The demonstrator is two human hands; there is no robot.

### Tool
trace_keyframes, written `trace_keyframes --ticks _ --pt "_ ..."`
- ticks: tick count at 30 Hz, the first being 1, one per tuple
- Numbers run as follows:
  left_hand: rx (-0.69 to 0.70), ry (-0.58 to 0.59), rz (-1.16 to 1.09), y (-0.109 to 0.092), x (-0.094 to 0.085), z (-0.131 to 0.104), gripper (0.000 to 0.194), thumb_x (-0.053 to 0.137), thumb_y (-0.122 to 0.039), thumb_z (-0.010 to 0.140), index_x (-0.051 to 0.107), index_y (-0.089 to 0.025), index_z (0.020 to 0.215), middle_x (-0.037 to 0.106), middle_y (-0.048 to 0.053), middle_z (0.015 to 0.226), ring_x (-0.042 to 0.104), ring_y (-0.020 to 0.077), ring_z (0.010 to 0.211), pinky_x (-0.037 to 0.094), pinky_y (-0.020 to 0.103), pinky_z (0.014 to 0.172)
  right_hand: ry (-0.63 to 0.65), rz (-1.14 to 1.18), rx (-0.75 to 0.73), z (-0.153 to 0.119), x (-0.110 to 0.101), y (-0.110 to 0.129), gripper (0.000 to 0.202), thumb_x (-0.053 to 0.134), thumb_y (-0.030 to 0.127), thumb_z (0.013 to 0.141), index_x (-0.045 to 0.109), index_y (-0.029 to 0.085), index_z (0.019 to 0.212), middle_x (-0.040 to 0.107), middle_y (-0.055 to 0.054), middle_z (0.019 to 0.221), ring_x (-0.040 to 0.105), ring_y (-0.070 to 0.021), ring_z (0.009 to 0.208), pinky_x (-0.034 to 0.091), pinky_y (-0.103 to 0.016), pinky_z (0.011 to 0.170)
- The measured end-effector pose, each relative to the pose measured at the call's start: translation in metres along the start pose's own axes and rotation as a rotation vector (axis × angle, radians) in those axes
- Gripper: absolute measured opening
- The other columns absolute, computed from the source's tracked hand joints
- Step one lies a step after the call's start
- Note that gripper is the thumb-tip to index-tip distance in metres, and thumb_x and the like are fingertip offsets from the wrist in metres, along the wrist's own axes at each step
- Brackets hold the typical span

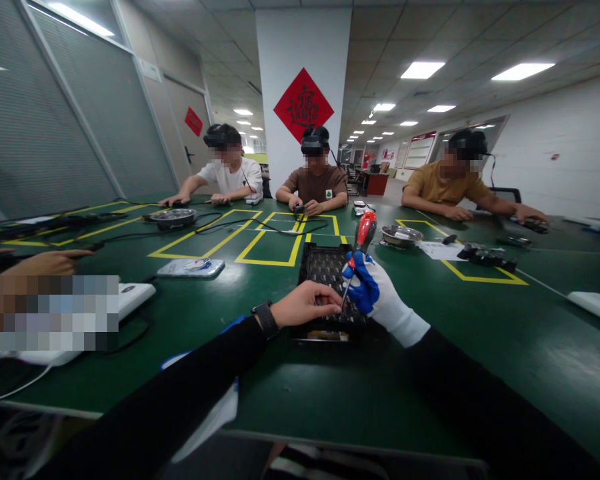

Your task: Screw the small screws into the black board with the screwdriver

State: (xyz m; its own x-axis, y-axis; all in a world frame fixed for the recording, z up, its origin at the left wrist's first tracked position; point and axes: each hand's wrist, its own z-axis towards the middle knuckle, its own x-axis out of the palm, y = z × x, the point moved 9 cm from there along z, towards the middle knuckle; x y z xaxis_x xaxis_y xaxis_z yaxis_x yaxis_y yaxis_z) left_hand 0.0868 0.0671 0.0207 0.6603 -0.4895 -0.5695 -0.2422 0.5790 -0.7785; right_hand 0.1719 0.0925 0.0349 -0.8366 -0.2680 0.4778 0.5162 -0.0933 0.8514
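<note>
Left hand: the bare left hand (307, 303), wearing a dark watch (266, 319), is reaching over the black case; its fingers are bunching at the screwdriver's lower shaft, though whether they are gripping it I cannot tell.
Right hand: the right hand (375, 290), wearing a white-and-blue glove, is holding the screwdriver (365, 233) with its fingers clenched around the red-and-black handle; the shaft is pointing down.
Case: the open black case (325, 263) is lying at twelve o'clock from the wearer, below both hands; the directions that follow are taken from it.
Desk: the green desk (260, 303) is shining under the lights and carrying yellow tape outlines (267, 262) ahead.
Ten o'clock: a flat item in clear wrapping (191, 268) is lying on the surface, and a metal bowl (173, 217) is standing farther out.
One to two o'clock: another metal bowl (401, 236) is standing near a white paper (440, 251) and dark parts (487, 257).
People: three people wearing headsets are sitting across, around eleven, twelve and two o'clock.
Room: a white pillar (303, 40) is bearing a red diamond sign (304, 105) at twelve; glazed partitions (87, 100) are lining the left; ceiling panels are glowing.
</note>
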Motion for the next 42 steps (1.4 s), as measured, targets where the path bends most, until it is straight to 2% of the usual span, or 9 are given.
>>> trace_keyframes --ticks 4,9,16,21,26,30,35,39,42 --pt "-0.001 -0.125 -0.132 0.0 -0.011 0.002 0.047 0.054 -0.036 0.075 0.045 -0.015 0.117 0.058 0.004 0.088 0.048 0.0075 0.064 0.04 0.021 0.062 -0.094 -0.006 -0.218 0.001 -0.013 0.026 0.023 0.057 0.036 0.074 0.051 0.024 0.092 0.054 0.005 0.065 0.043 -0.0034 0.044 0.036 -0.014 0.04" --pt "-0.049 -0.303 -0.271 0.008 -0.027 0.001 0.05 0.041 -0.039 0.083 0.029 -0.019 0.128 0.047 0.011 0.115 0.052 0.0115 0.081 0.043 0.025 0.069 -0.206 -0.213 -0.461 -0.001 -0.027 0.043 0.029 0.061 0.026 0.069 0.055 0.026 0.097 0.06 0.0 0.094 0.058 -0.0118 0.075 0.049 -0.03 0.07" --pt "-0.037 -0.243 -0.383 0.006 -0.021 -0.001 0.055 0.054 -0.037 0.076 0.035 -0.017 0.123 0.057 0.006 0.099 0.054 0.0158 0.09 0.041 0.028 0.079 0.18 -1.007 -0.605 -0.008 0.022 0.03 0.027 0.062 0.015 0.065 0.067 0.027 0.088 0.056 -0.003 0.106 0.05 -0.0201 0.101 0.037 -0.039 0.092" --pt "-0.041 -0.223 -0.474 0.008 -0.022 0.001 0.053 0.053 -0.024 0.075 0.034 -0.018 0.123 0.059 0.005 0.093 0.056 0.0142 0.082 0.043 0.026 0.074 0.189 -1.119 -0.678 -0.011 0.033 0.034 0.038 0.058 0.015 0.069 0.061 0.029 0.103 0.051 -0.003 0.115 0.047 -0.0197 0.106 0.036 -0.038 0.093" --pt "-0.112 -0.26 -0.484 0.013 -0.028 -0.001 0.048 0.036 -0.025 0.081 0.028 -0.019 0.128 0.058 0.001 0.076 0.05 0.0078 0.05 0.039 0.021 0.05 0.095 -0.949 -0.616 -0.011 0.029 0.039 0.058 0.062 0.017 0.066 0.046 0.027 0.121 0.045 -0.005 0.124 0.043 -0.0207 0.112 0.035 -0.038 0.096" --pt "-0.114 -0.343 -0.421 0.012 -0.031 -0.003 0.052 0.045 -0.032 0.079 0.03 -0.018 0.127 0.051 -0.002 0.067 0.046 0.0059 0.047 0.035 0.018 0.045 0.036 -0.853 -0.586 -0.016 0.029 0.043 0.064 0.064 0.019 0.064 0.043 0.026 0.123 0.043 -0.006 0.125 0.05 -0.0196 0.101 0.041 -0.038 0.088" --pt "-0.132 -0.566 -0.204 0.02 -0.053 -0.011 0.045 0.057 -0.04 0.071 0.048 -0.015 0.107 0.049 -0.004 0.059 0.044 0.0056 0.044 0.034 0.018 0.044 -0.236 -0.717 -0.643 -0.023 0.001 0.059 0.051 0.064 0.025 0.065 0.051 0.026 0.114 0.055 -0.005 0.11 0.054 -0.0132 0.074 0.047 -0.03 0.071" --pt "-0.119 -0.709 -0.119 0.022 -0.069 -0.019 0.031 0.058 -0.043 0.069 0.052 -0.014 0.077 0.046 -0.005 0.051 0.044 0.0061 0.044 0.035 0.019 0.048 -0.301 -0.57 -0.3 0.008 -0.032 0.035 0.029 0.059 0.044 0.069 0.063 0.016 0.077 0.056 0.0 0.059 0.045 -0.0087 0.047 0.04 -0.022 0.044" --pt "-0.083 -0.695 -0.082 0.012 -0.068 -0.019 0.031 0.059 -0.043 0.067 0.051 -0.013 0.067 0.047 -0.005 0.05 0.043 0.0061 0.045 0.036 0.019 0.05 -0.251 -0.246 0.041 0.037 -0.037 0.001 0.046 0.045 0.058 0.073 0.06 0.015 0.075 0.058 -0.004 0.06 0.048 -0.0099 0.045 0.04 -0.023 0.04"
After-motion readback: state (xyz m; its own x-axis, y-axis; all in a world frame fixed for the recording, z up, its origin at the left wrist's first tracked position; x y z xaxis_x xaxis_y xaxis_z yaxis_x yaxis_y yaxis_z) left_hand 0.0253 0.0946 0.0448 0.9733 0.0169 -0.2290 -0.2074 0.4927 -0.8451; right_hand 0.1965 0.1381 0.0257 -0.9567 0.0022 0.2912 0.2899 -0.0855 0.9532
